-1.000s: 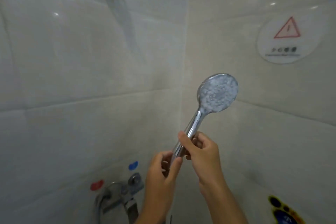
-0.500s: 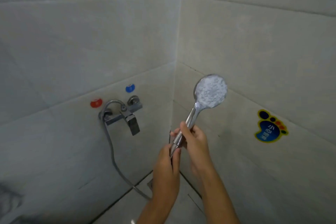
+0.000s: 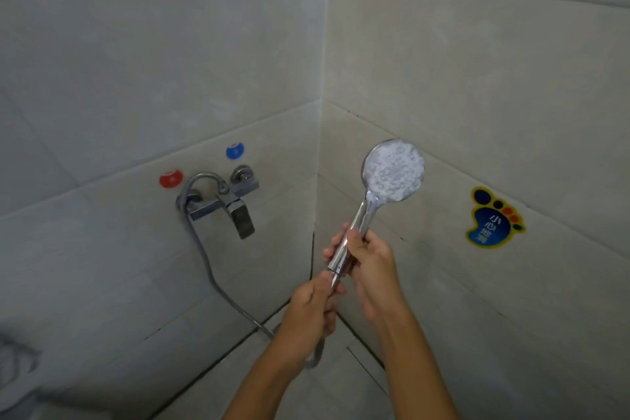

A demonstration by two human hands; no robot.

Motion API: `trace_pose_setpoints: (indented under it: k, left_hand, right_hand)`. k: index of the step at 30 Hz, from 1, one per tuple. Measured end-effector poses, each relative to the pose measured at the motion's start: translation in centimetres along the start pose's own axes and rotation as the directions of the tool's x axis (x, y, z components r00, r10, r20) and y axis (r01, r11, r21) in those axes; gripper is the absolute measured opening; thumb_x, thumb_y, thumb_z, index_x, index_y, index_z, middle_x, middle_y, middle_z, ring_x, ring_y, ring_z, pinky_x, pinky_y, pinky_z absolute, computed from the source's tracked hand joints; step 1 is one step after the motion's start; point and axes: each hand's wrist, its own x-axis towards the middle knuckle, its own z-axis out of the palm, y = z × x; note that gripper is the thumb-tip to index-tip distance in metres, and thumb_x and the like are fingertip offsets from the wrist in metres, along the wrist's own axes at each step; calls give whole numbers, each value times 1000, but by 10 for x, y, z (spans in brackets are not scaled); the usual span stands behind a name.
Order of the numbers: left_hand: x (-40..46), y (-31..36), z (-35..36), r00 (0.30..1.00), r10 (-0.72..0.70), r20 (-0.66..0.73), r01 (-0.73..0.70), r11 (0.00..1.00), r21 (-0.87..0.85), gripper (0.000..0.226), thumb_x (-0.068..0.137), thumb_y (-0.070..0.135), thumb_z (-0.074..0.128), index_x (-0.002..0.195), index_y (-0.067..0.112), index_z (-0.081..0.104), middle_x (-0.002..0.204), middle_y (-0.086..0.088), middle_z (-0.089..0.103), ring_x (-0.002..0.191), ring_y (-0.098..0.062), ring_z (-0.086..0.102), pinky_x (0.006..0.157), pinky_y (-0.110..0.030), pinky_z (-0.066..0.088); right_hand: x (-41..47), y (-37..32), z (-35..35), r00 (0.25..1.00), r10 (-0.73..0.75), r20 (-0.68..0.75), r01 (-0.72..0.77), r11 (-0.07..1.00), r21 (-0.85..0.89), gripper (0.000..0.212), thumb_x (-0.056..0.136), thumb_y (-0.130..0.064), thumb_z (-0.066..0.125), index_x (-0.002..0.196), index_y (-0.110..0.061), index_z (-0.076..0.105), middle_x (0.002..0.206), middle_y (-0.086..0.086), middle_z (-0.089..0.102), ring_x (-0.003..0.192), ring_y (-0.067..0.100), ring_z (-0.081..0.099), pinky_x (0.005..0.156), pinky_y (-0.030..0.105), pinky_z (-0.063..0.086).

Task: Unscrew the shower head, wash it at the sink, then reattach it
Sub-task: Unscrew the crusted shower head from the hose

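Your right hand (image 3: 370, 259) wraps the chrome handle of the shower head (image 3: 392, 171), holding it upright in the tiled corner, face toward you. Your left hand (image 3: 312, 309) sits just below, its grip apparently pinching the hose (image 3: 204, 262) fitting at the handle's base.

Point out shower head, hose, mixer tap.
shower head (image 3: 393, 172): head view, middle of the spray face.
hose (image 3: 207, 269): head view, stretch hanging below the tap.
mixer tap (image 3: 242, 218): head view, on the spout.
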Motion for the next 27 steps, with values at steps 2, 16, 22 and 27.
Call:
trace_pose_setpoints:
  k: [2,16,22,27]
  left_hand:
    - [-3,0,-2,1000,11,29,-11,1000,9,39,102,37,38,85,10,60,52,9,35,44,-7,29,45,-24,26]
    - [-15,-34,-3,854,465,-232,-325,826,461,7,93,30,61,87,33,58,65,-7,58,53,-15,54,51,-35,48]
    - [-15,-33,-3,883,428,-193,-321,850,417,22,92,47,47,91,29,60,66,-3,56,56,-9,49,53,-30,42]
    - [-15,-37,-8,870,430,-240,-317,862,397,24,87,25,69,96,32,48,74,-3,58,59,-13,53,54,-31,47]
  right_hand:
    - [-2,0,0,1000,2,0,-2,1000,-13,15,101,-15,49,102,-6,60,81,11,66,73,28,68,52,36,49]
    - [-9,13,6,996,-25,-86,26,1000,8,21,99,-18,54,103,3,60,85,14,69,75,30,71,67,35,59]
    - [-9,15,5,994,-29,-106,31,999,12,24,99,-18,55,108,4,60,91,19,70,78,33,71,71,39,60]
    - [-9,17,6,992,-11,-123,14,1000,26,25,99,-18,55,109,4,60,90,17,72,81,34,72,72,38,59]
